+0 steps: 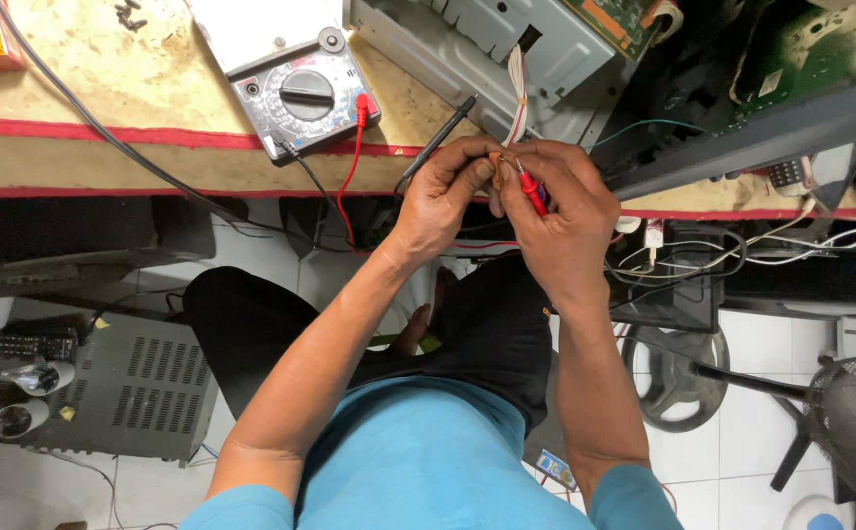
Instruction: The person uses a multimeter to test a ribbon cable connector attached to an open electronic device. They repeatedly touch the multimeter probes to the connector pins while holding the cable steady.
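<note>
A single head-worn camera looks steeply down, close over the left hand (440, 196) and right hand (556, 211). The workbench edge (153, 132) lies just beyond the fingers (507, 162).

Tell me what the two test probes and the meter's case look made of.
Black probe in the left hand: matte plastic, seemingly. Red probe in the right hand: glossy plastic, mostly hidden. Meter case: grey moulded plastic with a black dial, likely.
</note>
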